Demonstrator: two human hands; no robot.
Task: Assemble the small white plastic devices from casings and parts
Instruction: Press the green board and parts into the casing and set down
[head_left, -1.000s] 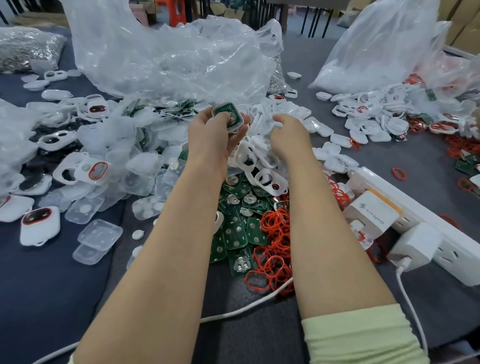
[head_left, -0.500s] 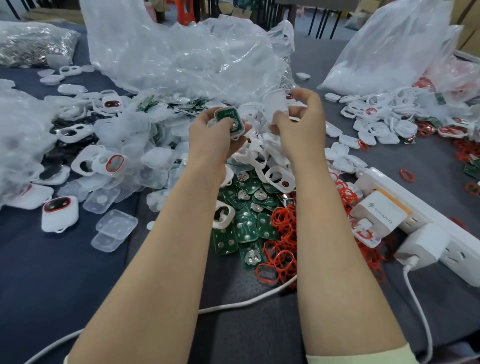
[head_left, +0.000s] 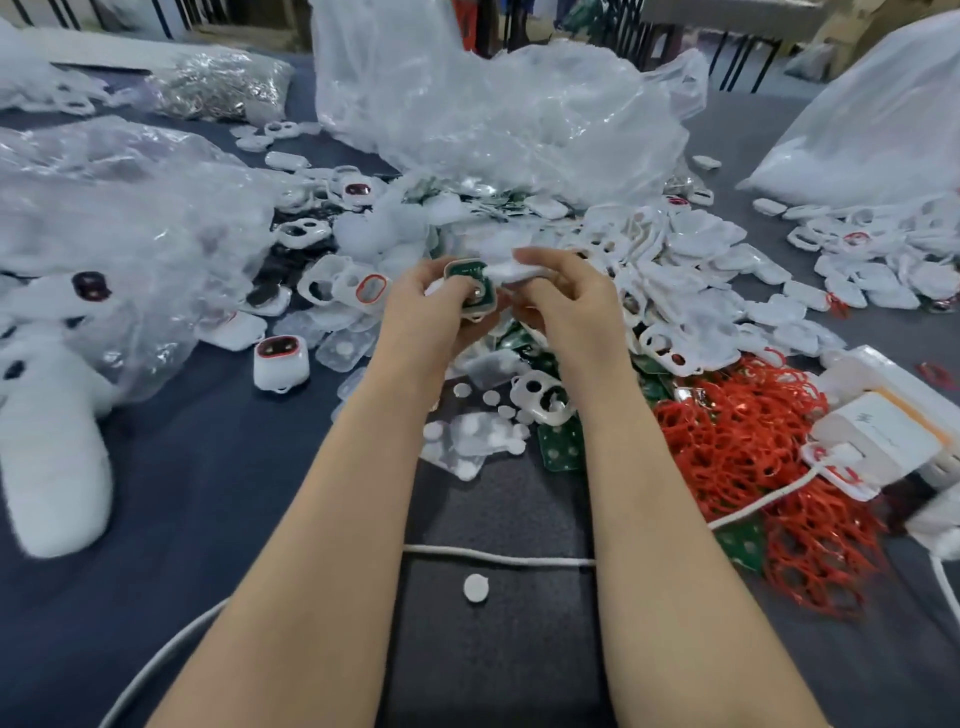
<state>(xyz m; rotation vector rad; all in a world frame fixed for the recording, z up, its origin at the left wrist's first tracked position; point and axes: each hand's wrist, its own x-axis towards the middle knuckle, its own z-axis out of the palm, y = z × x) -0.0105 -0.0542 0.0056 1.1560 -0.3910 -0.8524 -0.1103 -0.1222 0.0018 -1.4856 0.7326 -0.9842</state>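
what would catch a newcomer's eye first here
At centre, the left hand grips a half-built device with a green board showing, and the right hand pinches a white casing piece beside it. To the right sprawls a heap of red rings; behind the hands looms a crumpled clear plastic bag.

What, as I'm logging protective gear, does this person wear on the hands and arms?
Nothing shows: the left hand and right hand are ungloved, with no rings, watch or bracelet visible, and both forearms are bare to the frame's lower edge.
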